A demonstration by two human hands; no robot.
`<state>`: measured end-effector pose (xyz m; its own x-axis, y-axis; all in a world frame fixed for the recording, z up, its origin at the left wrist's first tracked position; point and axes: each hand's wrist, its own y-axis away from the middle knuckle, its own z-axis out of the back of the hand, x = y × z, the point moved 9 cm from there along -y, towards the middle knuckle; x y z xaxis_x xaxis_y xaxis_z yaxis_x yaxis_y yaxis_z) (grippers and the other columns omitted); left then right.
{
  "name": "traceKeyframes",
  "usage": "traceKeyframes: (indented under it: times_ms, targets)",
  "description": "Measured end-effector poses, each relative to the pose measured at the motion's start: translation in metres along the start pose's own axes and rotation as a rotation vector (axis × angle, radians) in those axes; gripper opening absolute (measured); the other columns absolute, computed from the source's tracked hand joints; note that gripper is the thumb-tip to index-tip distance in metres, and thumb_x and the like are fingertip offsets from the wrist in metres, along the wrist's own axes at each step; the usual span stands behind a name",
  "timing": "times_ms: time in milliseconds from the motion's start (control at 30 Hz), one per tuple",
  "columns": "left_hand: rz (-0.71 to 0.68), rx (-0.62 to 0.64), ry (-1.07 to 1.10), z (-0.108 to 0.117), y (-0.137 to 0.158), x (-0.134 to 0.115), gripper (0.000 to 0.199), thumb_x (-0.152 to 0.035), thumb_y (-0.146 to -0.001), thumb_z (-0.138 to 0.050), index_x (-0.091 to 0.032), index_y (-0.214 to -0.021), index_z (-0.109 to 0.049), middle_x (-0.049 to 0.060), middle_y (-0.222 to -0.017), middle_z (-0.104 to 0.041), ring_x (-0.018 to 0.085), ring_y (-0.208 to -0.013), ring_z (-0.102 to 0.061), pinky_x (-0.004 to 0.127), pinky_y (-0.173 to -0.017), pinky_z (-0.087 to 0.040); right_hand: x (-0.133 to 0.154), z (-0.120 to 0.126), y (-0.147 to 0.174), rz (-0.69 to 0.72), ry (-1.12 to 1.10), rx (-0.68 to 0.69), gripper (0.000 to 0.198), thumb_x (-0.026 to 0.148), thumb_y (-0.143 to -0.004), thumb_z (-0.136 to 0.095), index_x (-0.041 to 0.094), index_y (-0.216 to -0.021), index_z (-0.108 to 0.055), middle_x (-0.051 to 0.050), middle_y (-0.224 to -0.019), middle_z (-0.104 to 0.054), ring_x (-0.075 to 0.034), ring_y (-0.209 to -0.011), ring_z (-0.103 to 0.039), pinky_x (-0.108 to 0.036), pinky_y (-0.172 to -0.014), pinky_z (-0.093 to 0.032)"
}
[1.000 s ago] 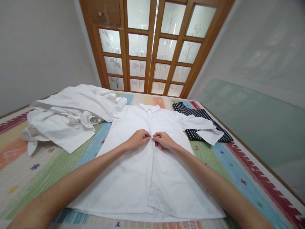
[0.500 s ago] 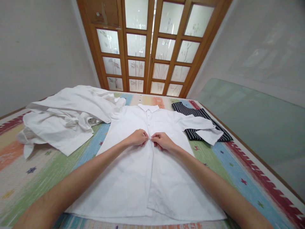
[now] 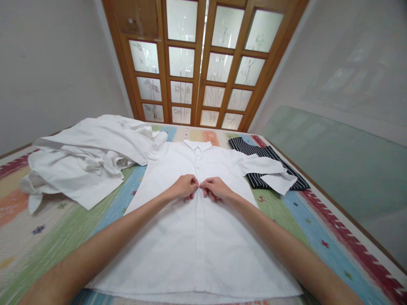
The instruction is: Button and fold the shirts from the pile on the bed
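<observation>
Nearest, the hem of a white button-up shirt [image 3: 197, 245] lies close along the near edge of the patterned mat [image 3: 41, 250]. Bare mat shows on both sides: a wide stretch toward the left edge, and a strip between the shirt and the right edge, which the right forearm partly crosses.

At mid-shirt, the left hand [image 3: 187, 186] and the right hand [image 3: 216, 188] almost meet at the front placket, below the collar [image 3: 197, 146]. Each has its fingers curled, thumb and fingertips pinched together on the cloth there; whether a button sits between them cannot be told.

Beyond, the shirt's one clearly visible sleeve lies across a black-and-white striped garment [image 3: 257, 149] by the mat's right edge. A crumpled heap of white cloth [image 3: 92, 148] fills the far left part and touches the shirt's shoulder. Past the far edge stand glass-paned wooden doors [image 3: 165, 63]; a pale green panel [image 3: 333, 156] runs beside the right edge.

Half a second ago, the front opening slanted below the hands and the panel corners were uneven at the hem; now the placket runs straight down. The hands have hardly moved, and the other clothes lie as before.
</observation>
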<state>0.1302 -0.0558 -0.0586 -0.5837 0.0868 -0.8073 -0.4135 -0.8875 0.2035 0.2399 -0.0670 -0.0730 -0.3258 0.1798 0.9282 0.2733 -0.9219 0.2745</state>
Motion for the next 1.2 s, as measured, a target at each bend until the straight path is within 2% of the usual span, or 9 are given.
traceKeyframes:
  times_ms: [167, 300, 467, 733, 900, 1033, 1200]
  targets:
    - [0.033, -0.014, 0.051, 0.001, 0.002, 0.0, 0.008, -0.011, -0.082, -0.051, -0.017, -0.08, -0.056, -0.008, -0.046, -0.059, 0.009, -0.033, -0.054, 0.016, -0.037, -0.038, 0.001, 0.002, 0.0, -0.006, 0.013, -0.045, 0.012, 0.019, -0.079, -0.053, 0.015, -0.071, -0.061, 0.005, -0.052, -0.062, -0.005, -0.028, -0.043, -0.017, -0.027, -0.022]
    - [0.07, -0.01, 0.148, 0.0, -0.002, 0.005, 0.009, -0.009, -0.082, -0.053, -0.016, -0.077, -0.056, -0.007, -0.045, -0.059, 0.009, -0.034, -0.055, 0.017, -0.039, -0.041, 0.0, 0.002, -0.001, 0.001, -0.015, -0.03, 0.009, 0.018, -0.078, -0.055, 0.015, -0.075, -0.062, 0.006, -0.052, -0.062, -0.004, -0.028, -0.042, -0.016, -0.026, -0.023]
    - [0.093, -0.066, 0.278, 0.002, -0.006, 0.013, 0.007, -0.008, -0.078, -0.061, -0.015, -0.077, -0.059, -0.004, -0.048, -0.062, 0.01, -0.04, -0.06, 0.018, -0.043, -0.046, -0.003, 0.002, -0.004, 0.008, -0.052, -0.016, 0.008, 0.019, -0.077, -0.055, 0.016, -0.077, -0.063, 0.006, -0.052, -0.063, -0.004, -0.028, -0.042, -0.016, -0.026, -0.022]
    - [0.115, -0.077, 0.32, 0.005, 0.0, 0.01, 0.022, -0.027, -0.071, -0.077, -0.012, -0.061, -0.065, 0.002, -0.054, -0.068, 0.012, -0.049, -0.065, 0.02, -0.048, -0.051, -0.003, 0.001, -0.004, -0.037, -0.14, 0.011, 0.02, 0.018, -0.079, -0.045, 0.015, -0.077, -0.064, 0.004, -0.05, -0.062, -0.005, -0.027, -0.043, -0.016, -0.026, -0.02]
    - [0.132, -0.086, 0.316, 0.003, -0.003, 0.014, 0.017, -0.018, -0.073, -0.071, -0.012, -0.059, -0.064, 0.001, -0.05, -0.066, 0.012, -0.048, -0.064, 0.02, -0.049, -0.052, -0.002, 0.0, -0.003, -0.041, -0.147, 0.04, 0.023, 0.019, -0.079, -0.044, 0.014, -0.083, -0.066, 0.004, -0.05, -0.062, -0.005, -0.028, -0.044, -0.016, -0.026, -0.02]
    - [0.118, -0.104, 0.329, 0.002, -0.005, 0.017, 0.012, -0.012, -0.073, -0.066, -0.013, -0.061, -0.065, 0.001, -0.051, -0.067, 0.012, -0.048, -0.065, 0.019, -0.049, -0.052, -0.004, 0.0, -0.005, -0.01, -0.124, 0.044, 0.016, 0.022, -0.079, -0.05, 0.015, -0.078, -0.064, 0.005, -0.049, -0.062, -0.005, -0.028, -0.044, -0.016, -0.027, -0.021]
    - [0.099, -0.121, 0.37, 0.002, -0.003, 0.016, 0.015, -0.01, -0.072, -0.065, -0.013, -0.057, -0.063, 0.0, -0.05, -0.065, 0.011, -0.046, -0.063, 0.019, -0.049, -0.051, -0.003, 0.001, -0.003, 0.047, -0.049, 0.014, 0.009, 0.023, -0.077, -0.057, 0.016, -0.075, -0.062, 0.006, -0.051, -0.062, -0.004, -0.029, -0.043, -0.015, -0.027, -0.022]
